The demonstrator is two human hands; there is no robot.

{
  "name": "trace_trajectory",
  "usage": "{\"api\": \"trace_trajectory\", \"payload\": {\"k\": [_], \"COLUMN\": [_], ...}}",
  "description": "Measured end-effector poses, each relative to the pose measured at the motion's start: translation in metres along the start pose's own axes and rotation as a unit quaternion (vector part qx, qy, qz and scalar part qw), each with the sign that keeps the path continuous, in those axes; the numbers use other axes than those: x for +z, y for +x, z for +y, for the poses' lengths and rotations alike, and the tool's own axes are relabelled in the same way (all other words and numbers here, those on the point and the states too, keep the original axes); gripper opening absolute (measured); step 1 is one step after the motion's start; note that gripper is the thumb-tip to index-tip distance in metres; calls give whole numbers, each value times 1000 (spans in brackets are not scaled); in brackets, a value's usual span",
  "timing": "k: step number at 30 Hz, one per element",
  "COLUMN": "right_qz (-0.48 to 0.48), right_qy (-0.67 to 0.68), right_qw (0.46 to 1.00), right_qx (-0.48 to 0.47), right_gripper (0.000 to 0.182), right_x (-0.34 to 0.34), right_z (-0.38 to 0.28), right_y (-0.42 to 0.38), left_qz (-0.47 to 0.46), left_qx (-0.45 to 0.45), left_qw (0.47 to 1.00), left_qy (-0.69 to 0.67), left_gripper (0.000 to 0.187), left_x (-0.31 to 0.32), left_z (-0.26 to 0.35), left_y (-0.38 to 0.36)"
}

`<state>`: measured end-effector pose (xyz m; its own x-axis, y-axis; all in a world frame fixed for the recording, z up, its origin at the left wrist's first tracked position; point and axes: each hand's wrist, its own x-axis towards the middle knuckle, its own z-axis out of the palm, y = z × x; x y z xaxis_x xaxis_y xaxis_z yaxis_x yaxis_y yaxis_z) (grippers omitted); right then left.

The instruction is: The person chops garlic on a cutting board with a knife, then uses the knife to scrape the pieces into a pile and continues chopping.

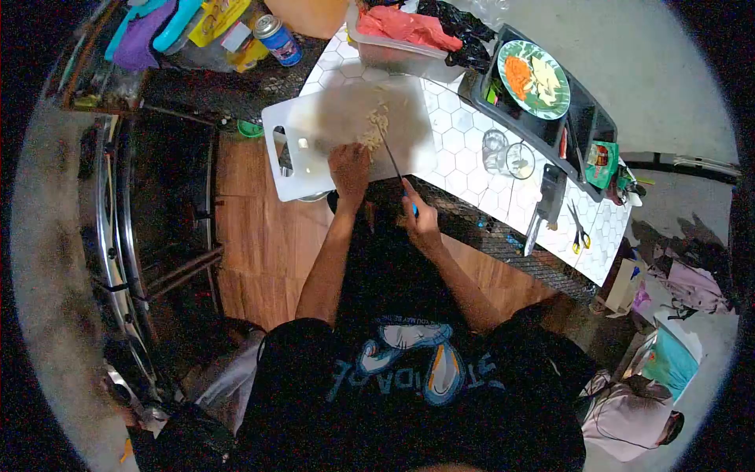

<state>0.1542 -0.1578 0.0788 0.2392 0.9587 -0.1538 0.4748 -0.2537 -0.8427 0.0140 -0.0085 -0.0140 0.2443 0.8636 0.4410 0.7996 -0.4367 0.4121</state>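
A white cutting board (303,118) lies at the table's near edge, its handle cutout on the left. Chopped pale food (377,124) is heaped near its middle, and a small pale piece (303,143) sits apart to the left. My left hand (351,169) rests on the board with curled fingers, just beside the chopped food; what they hold, if anything, is hidden. In my right hand (421,219) is the blue handle of a knife (391,155), gripped with the blade slanting up-left and its tip at the chopped food.
To the right are two glasses (519,160), a cleaver (544,206) and yellow-handled scissors (580,229). A plate (563,102) of orange and pale cut food sits on a dark tray (476,94). Behind the board stands a plastic tub (409,57) with bags; a can (278,41) is further left.
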Motion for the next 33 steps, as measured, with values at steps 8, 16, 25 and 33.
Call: {"api": "trace_trajectory", "payload": {"k": [8,16,25,33], "right_qz": [-38,95,-14,18], "right_qy": [34,15,40,42], "right_qw": [997,982,999,998], "right_qx": [52,-162,12,-53], "right_gripper": [44,41,43,46], "right_x": [4,14,4,8], "right_z": [7,13,7,13], "right_y": [1,9,6,9], "left_qz": [-48,-96,-10,-14], "left_qx": [-73,-127,-150,-142], "left_qw": [991,982,983,990], "left_qy": [-98,-105,-101,-10], "left_gripper": [20,20,17,13], "left_x": [-4,-9,-21,-32], "left_z": [15,18,14,8], "left_y": [-4,1,-2,-5]}}
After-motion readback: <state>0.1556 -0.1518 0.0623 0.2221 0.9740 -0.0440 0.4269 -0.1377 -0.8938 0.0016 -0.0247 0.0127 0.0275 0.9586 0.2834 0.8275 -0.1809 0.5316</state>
